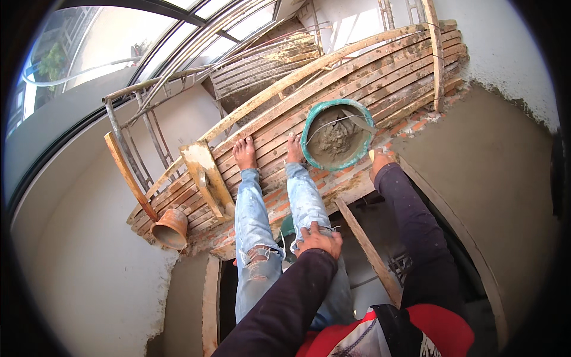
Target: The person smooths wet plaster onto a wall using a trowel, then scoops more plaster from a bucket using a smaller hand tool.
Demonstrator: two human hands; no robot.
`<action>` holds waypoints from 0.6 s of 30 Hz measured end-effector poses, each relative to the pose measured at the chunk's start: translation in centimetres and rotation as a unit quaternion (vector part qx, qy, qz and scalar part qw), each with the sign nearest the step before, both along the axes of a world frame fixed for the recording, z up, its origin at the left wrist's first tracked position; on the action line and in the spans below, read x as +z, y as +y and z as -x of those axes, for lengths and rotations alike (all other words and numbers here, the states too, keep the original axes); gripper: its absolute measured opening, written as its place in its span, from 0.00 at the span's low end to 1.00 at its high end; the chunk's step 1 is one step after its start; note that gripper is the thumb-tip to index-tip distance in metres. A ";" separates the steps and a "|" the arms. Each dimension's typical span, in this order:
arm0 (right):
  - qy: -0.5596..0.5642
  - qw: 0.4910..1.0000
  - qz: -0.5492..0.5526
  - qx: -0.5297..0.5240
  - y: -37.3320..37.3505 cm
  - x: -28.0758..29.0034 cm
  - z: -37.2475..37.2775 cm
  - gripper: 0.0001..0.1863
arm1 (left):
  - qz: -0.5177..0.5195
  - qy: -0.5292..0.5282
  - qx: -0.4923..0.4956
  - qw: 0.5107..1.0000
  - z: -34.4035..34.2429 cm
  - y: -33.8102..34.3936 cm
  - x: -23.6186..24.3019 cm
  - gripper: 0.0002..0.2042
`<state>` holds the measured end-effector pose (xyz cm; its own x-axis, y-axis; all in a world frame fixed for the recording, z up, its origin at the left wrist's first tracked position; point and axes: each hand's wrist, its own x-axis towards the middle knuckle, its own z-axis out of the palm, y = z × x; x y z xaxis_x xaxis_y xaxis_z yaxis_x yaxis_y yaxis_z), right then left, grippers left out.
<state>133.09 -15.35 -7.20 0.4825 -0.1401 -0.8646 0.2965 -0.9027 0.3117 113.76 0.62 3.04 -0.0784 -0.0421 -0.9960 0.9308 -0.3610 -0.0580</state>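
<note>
My left hand (319,241) lies on the right knee of my torn jeans (309,193), its fingers spread and holding nothing. Out to the right, my right hand (382,165) is closed beside the bucket, at the edge of the brickwork. A small pale yellow end (372,155) shows at its fingers; the rest of that thing is hidden. Just ahead stands a green-rimmed bucket (306,135) with wet grey mortar (336,141) in it. A grey trowel blade (358,121) lies over the mortar at the bucket's right side.
My bare feet stand on a platform of wooden slats (273,140). Left of them lies a wooden board with a handle (208,178), with an orange-brown pot (171,228) beyond. A metal scaffold frame (128,140) rises at left. Below me is a framed opening crossed by a wooden strip (370,253).
</note>
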 end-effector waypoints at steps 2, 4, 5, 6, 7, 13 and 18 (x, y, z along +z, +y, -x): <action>-0.005 0.998 0.057 -0.014 1.1 -4.6 -3.6 0.25 | 0.008 -0.002 -0.010 1.000 0.2 -1.4 -0.3 0.36; 0.007 0.995 0.089 -0.049 4.7 -7.6 -5.2 0.24 | -0.018 -0.020 -0.029 0.999 1.2 -2.4 -0.4 0.36; 0.012 0.994 0.089 -0.068 5.5 -9.1 -4.8 0.23 | -0.018 -0.018 -0.031 0.999 1.4 -2.6 -0.5 0.36; 0.016 0.992 0.090 -0.088 5.6 -10.2 -4.2 0.22 | -0.018 -0.024 -0.025 0.999 1.3 -2.8 -0.5 0.36; 0.016 0.992 0.090 -0.091 5.0 -10.7 -3.3 0.22 | -0.018 -0.031 -0.020 0.999 1.1 -3.0 -0.4 0.36; -0.025 0.990 0.002 -0.136 -1.3 -8.2 4.4 0.23 | -0.032 -0.026 -0.040 0.998 1.4 -4.3 -0.4 0.35; 0.027 0.996 -0.020 -0.085 -2.5 -0.8 4.6 0.24 | -0.040 -0.016 -0.034 0.998 1.2 -4.1 -0.2 0.35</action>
